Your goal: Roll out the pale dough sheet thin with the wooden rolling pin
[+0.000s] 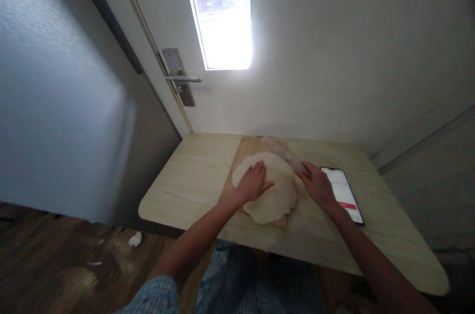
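- Nearest the camera: a checked sleeve [154,296] at lower left, on the person's left arm; checked cloth [237,279] over the lap, below the table edge.
- Left hand [255,181]: palm down on the dough, fingers straight and close together, pointing away from the person; thumb spread out to the right. Grips nothing.
- Right hand [317,183]: fingers curled around the near end of a rolling pin [284,153].
- Rolling pin: slants from that hand toward the far side of the table, along the dough's far right edge. Whether it touches the dough, cannot tell.
- Dough [276,190]: one thin, pale, roughly round sheet, edge uneven, lying on a wooden board [246,144] and covering much of it.
- Phone [345,190]: face up just right of the right hand, screen lit, red bar low on it; left edge partly hidden by the wrist.
- Table [196,170]: pale wood, rounded corners, beneath all these.
- Beyond: white door [315,66], metal handle [185,78], bright narrow window [224,22].
- Floor, lower left: brown, with a white scrap [135,239].
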Available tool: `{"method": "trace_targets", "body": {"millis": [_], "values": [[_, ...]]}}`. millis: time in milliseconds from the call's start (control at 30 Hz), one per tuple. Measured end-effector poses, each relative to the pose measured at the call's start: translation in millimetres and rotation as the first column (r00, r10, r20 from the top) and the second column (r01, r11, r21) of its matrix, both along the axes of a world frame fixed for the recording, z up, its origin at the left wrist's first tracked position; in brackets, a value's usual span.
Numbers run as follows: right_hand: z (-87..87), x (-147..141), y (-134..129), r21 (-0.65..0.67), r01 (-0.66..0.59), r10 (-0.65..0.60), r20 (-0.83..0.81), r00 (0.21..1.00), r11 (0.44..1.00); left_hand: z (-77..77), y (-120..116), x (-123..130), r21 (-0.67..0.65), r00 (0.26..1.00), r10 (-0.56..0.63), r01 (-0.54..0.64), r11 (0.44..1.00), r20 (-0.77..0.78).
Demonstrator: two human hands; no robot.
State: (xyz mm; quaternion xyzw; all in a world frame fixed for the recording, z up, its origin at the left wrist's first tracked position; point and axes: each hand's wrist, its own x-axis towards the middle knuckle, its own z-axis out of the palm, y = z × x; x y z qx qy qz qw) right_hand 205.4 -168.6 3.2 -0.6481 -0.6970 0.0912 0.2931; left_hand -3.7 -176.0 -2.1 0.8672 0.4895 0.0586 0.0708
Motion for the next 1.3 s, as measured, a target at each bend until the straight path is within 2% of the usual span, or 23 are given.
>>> {"method": "trace_targets", "body": {"millis": [100, 233, 367, 467, 567, 633, 733, 800, 867, 967, 1067, 1300], "values": [[-1.1, 0, 0, -0.003, -0.003, 0.003, 0.02, 1.0, 1.0, -18.7, 9, 13, 0.124, 0.992, 0.123, -0.122, 0.985, 0.002], [-3.7, -5, 3, -0.017, -0.032, 0.033, 0.042, 0.999, 0.999, -25.0, 9, 15, 0.146, 0.991, 0.135, -0.136, 0.98, 0.012], [-6.9, -23, 9, -0.018, -0.087, 0.088, 0.094, 0.992, 0.996, -22.2, 0, 9, 0.142, 0.994, 0.101, -0.105, 0.984, 0.036], [-7.4, -37, 11, -0.001, -0.162, 0.16, 0.184, 0.97, 0.987, -18.8, -20, 2, 0.143, 0.993, 0.079, -0.091, 0.986, 0.083], [-6.8, -48, 10, 0.008, -0.278, 0.265, 0.275, 0.924, 0.961, -6.3, -40, -5, 0.118, 0.982, 0.02, -0.042, 0.992, 0.186], [-7.5, -52, 10, 0.023, -0.354, 0.33, 0.312, 0.891, 0.935, 6.4, -42, -11, 0.11, 0.957, 0.026, -0.061, 0.992, 0.29], [-11.1, -54, 11, 0.053, -0.416, 0.379, 0.32, 0.868, 0.908, 20.0, -23, -19, 0.175, 0.922, 0.123, -0.199, 0.964, 0.368], [-13.6, -53, 12, 0.057, -0.421, 0.386, 0.304, 0.871, 0.905, 19.5, -4, -22, 0.212, 0.913, 0.214, -0.299, 0.93, 0.348], [-14.9, -54, 12, 0.054, -0.396, 0.364, 0.297, 0.883, 0.916, 12.9, 10, -22, 0.217, 0.923, 0.286, -0.344, 0.914, 0.257], [-14.0, -60, 14, 0.057, -0.304, 0.27, 0.326, 0.906, 0.951, 1.8, 17, -18, 0.262, 0.927, 0.353, -0.375, 0.89, 0.127], [-12.5, -69, 18, 0.047, -0.203, 0.171, 0.38, 0.909, 0.978, -2.6, 19, -13, 0.29, 0.918, 0.389, -0.394, 0.872, 0.08], [-14.6, -74, 36, 0.016, -0.216, 0.184, 0.468, 0.864, 0.976, -3.6, 40, -14, 0.254, 0.921, 0.388, -0.381, 0.889, 0.024]]}}
